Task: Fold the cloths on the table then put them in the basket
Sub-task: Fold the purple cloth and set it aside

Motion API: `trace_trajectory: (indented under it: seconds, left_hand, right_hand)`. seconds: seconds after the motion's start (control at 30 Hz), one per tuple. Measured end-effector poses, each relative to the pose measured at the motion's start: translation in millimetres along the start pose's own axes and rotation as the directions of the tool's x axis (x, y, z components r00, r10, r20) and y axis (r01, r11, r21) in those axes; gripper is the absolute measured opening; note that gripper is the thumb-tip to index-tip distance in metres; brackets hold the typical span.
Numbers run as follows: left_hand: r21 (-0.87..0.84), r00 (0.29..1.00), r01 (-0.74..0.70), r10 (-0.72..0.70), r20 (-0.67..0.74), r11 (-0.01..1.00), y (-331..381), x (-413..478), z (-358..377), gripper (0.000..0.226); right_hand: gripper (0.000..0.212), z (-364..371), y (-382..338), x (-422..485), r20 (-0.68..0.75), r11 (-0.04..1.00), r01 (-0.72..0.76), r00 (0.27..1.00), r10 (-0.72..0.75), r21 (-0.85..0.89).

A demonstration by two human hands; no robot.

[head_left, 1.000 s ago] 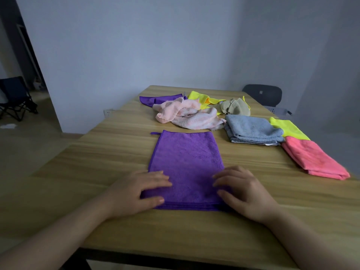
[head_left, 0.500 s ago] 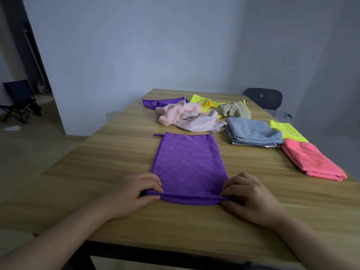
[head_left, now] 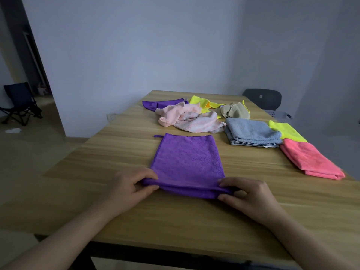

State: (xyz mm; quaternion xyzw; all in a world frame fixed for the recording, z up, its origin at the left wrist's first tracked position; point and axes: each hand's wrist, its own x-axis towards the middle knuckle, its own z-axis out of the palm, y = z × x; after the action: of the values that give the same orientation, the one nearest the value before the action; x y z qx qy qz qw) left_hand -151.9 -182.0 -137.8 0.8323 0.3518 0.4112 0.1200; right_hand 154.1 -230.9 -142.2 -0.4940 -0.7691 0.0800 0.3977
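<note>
A purple cloth (head_left: 187,160), folded once, lies flat on the wooden table (head_left: 116,152) in front of me. My left hand (head_left: 132,188) pinches its near left corner. My right hand (head_left: 247,195) pinches its near right corner, and the near edge is lifted slightly off the table. Farther back lie a crumpled pink cloth (head_left: 187,119), another purple cloth (head_left: 157,104), a yellow cloth (head_left: 202,103) and a crumpled beige cloth (head_left: 234,111). To the right are a folded blue cloth (head_left: 251,131), a folded yellow cloth (head_left: 286,131) and a folded coral cloth (head_left: 309,160).
A grey basket (head_left: 278,115) shows past the table's far right edge, below a dark chair (head_left: 262,98). A folding chair (head_left: 19,102) stands on the floor at far left. A wall runs behind the table.
Both hands went from resting flat on the purple cloth's near end to pinching its near corners, and the near edge has lifted a little.
</note>
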Motion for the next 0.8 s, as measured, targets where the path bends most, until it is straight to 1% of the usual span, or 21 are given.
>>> trace_trajectory:
  seconds: [0.07,0.13,0.17,0.23,0.3,0.37,0.4,0.47,0.53,0.6,0.67,0.73,0.8]
  left_hand:
    - [0.033,0.999,0.013,-0.015,0.042,0.999,0,-1,-1,0.039]
    - [0.094,0.994,0.072,-0.079,0.073,0.993,0,-1,0,0.048]
    - [0.126,0.994,0.090,-0.097,0.052,0.988,-1,-1,1,0.050]
    - [0.182,0.997,0.081,-0.080,-0.008,0.980,-2,0,3,0.044]
    - [0.183,0.997,0.062,-0.054,-0.049,0.981,1,0,1,0.039]
    - [0.164,0.998,0.047,-0.040,-0.049,0.985,4,-2,-2,0.034]
    - [0.149,0.998,0.045,-0.038,-0.047,0.988,6,-3,-4,0.033]
    - [0.097,0.995,0.086,-0.081,-0.050,0.992,9,-7,-6,0.031]
    - [-0.007,0.988,0.153,-0.153,-0.029,0.988,12,-14,-8,0.035]
    - [-0.111,0.985,0.175,-0.173,0.024,0.978,15,-18,-11,0.037]
    - [-0.197,0.971,0.237,-0.229,0.063,0.951,16,-16,-13,0.034]
    - [-0.261,0.954,0.299,-0.298,0.044,0.918,17,-9,-12,0.037]
    - [-0.319,0.941,0.316,-0.339,-0.017,0.893,16,5,-8,0.037]
  right_hand:
    - [0.048,-2,0,0,0.041,0.999,-0.044,0.998,0.044,0.009]
    - [0.061,-2,0,0,0.088,0.997,-0.046,0.995,0.052,-0.064]
    - [0.062,-1,1,1,0.091,0.995,-0.034,0.995,0.043,-0.096]
    - [0.057,0,2,2,0.057,0.989,-0.005,0.998,0.014,-0.150]
    - [0.050,1,1,-1,0.022,0.974,0.044,0.999,-0.040,-0.224]
    - [0.042,1,-1,-4,0.006,0.939,0.112,0.993,-0.117,-0.325]
    - [0.040,0,-3,-5,0.001,0.930,0.121,0.992,-0.129,-0.348]
    - [0.037,-2,-6,-9,0.008,0.941,0.126,0.991,-0.130,-0.313]
    - [0.032,-6,-9,-15,0.017,0.969,0.103,0.995,-0.102,-0.222]
    - [0.025,-12,-13,-20,0.031,0.993,0.041,0.999,-0.038,-0.113]
    - [0.028,-17,-18,-21,0.050,0.998,-0.045,0.998,0.047,-0.040]
    - [0.031,-19,-21,-16,0.061,0.989,-0.142,0.988,0.140,0.033]
    - [0.027,-19,-25,-3,0.022,0.976,-0.188,0.982,0.186,0.109]
